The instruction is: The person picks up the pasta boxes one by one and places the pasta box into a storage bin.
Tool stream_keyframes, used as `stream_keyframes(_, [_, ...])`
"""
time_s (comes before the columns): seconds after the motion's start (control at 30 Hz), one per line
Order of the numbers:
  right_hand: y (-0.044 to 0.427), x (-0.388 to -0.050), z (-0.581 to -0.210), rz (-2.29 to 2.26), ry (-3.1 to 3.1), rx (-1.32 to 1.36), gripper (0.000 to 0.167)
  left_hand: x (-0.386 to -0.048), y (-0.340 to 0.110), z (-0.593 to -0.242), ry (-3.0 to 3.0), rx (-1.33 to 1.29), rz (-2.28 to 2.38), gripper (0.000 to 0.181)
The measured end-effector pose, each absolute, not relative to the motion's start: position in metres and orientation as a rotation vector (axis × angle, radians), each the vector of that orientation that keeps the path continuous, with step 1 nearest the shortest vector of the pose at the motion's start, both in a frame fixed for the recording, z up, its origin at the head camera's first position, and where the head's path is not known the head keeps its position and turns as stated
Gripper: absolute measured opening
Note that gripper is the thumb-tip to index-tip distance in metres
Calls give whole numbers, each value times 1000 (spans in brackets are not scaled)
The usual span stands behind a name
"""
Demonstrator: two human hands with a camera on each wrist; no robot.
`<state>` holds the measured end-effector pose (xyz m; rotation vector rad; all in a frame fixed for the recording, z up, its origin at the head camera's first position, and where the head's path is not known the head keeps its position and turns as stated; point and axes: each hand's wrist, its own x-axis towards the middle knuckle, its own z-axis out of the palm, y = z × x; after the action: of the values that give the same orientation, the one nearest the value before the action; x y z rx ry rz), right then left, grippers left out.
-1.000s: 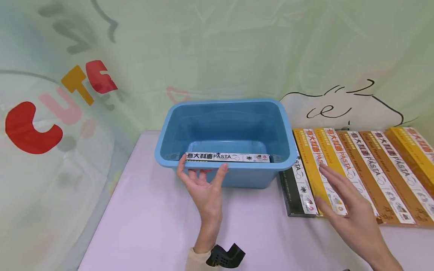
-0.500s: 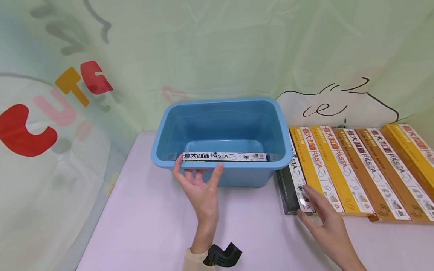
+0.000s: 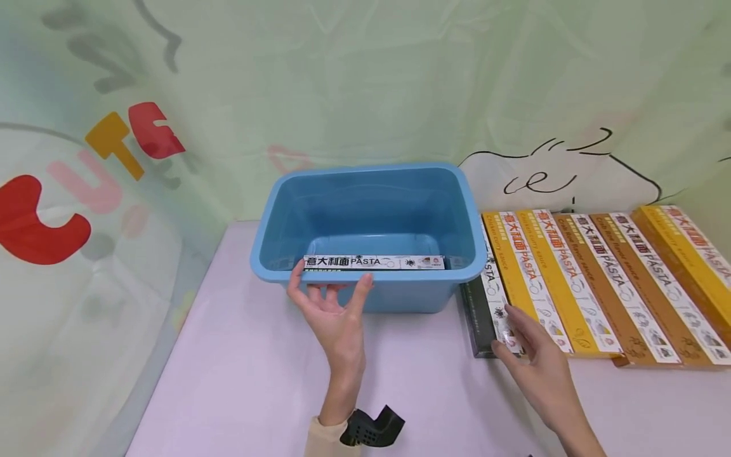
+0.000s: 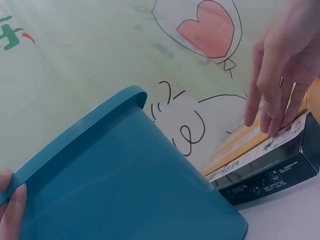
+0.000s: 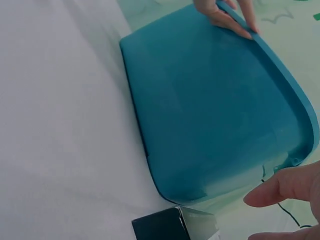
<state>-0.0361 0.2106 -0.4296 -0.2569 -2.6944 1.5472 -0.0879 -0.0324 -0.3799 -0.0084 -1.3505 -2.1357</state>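
Observation:
My left hand (image 3: 337,324) grips the near rim of a blue plastic tub (image 3: 440,295), some fingers under the rim and the thumb on it. Inside the tub, along the near wall, lies a pasta box (image 3: 374,262) with a white printed strip; its lower part is hidden. My right hand (image 3: 539,374) is over the near end of a black-and-white pasta box (image 3: 482,320), thumb and fingers apart. In the left wrist view the right fingers (image 4: 272,90) point down at its white strip; whether they touch it, I cannot tell. In the right wrist view the thumb (image 5: 280,187) stands beside the tub.
Right of the black box lie yellow pasta boxes (image 3: 533,279) and brown pasta boxes (image 3: 605,298), side by side. Another yellow box (image 3: 685,241) sits higher at the far right. A printed cloth (image 3: 342,82) hangs behind the pale table (image 3: 257,381).
The right hand has moved left from over the yellow boxes to the near end of the black one. The left hand stays on the tub's rim. The whole head view has shifted slightly.

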Motion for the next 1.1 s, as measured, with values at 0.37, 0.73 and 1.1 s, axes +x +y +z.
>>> stream_keyframes(0.37, [186,-39,-436,1542,-2627,-380,92,-89,-36,-380,-1333,-3,-2141,92])
stream_keyframes(0.73, [174,-51,-462,1479,-2572,-480,118,-90,-35,-378,-1329,-6,-2149,93])
stream_keyframes(1.1, [168,-60,-468,1423,-2549,-519,126,-89,-33,-379,-1341,0,-2153,93])
